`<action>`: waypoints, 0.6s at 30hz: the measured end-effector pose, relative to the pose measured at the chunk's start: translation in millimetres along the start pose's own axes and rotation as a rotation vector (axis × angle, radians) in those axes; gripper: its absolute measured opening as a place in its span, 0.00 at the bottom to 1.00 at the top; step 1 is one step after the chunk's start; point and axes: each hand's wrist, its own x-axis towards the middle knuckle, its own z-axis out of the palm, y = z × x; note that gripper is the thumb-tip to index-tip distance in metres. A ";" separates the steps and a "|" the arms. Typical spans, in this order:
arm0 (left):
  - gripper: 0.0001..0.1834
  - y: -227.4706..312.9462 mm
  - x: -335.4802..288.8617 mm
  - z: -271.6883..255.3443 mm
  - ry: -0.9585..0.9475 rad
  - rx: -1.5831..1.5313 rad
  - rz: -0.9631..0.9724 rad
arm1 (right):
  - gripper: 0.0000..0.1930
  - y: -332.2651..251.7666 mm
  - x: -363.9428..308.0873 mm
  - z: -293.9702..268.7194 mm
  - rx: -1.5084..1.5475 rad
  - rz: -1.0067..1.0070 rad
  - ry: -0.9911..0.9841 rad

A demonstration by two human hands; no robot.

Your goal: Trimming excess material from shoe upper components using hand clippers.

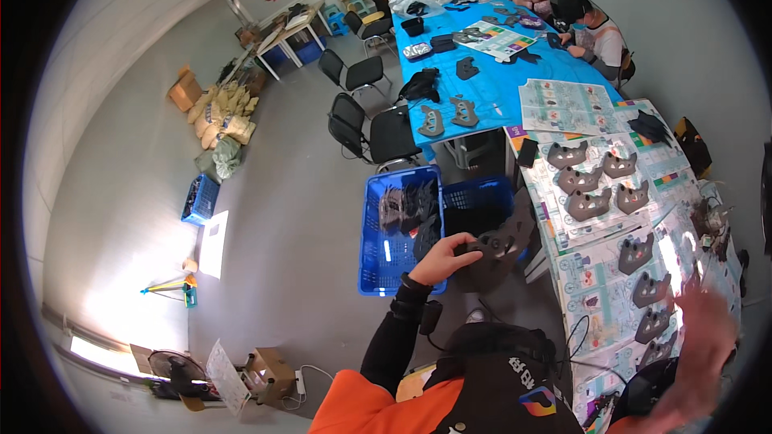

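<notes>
Curved dark part (505, 243) pinched by the left hand (445, 259), held near a blue crate (371, 233), right hand (708, 323) blurred, its grip impossible to tell, grey parts (650, 289) laid on a table (581, 275).

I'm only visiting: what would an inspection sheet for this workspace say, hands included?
Surface: sheet-covered table near; blue-covered table beyond.
Work pieces: dark grey curved parts laid out on the near table; one held part.
Clutter: black phone-like slab near the table's edge; blue crate of dark pieces beside it.
Hands: left hand grips the held part; right hand blurred, grip unclear.
Cables: thin black cable by the torso; white cord lower left.
Surroundings: seated people; black chairs.
</notes>
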 end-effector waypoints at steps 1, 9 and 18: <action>0.10 -1.1 2.1 0.6 -0.001 0.002 -0.006 | 0.20 -18.6 19.2 -34.8 0.033 0.005 0.195; 0.11 -9.0 8.7 -4.8 -0.019 -0.084 -0.015 | 0.27 -61.1 76.3 -95.9 0.280 0.101 0.524; 0.11 -6.7 8.2 -4.8 -0.010 -0.074 -0.032 | 0.26 -55.6 75.0 -88.4 0.280 0.056 0.574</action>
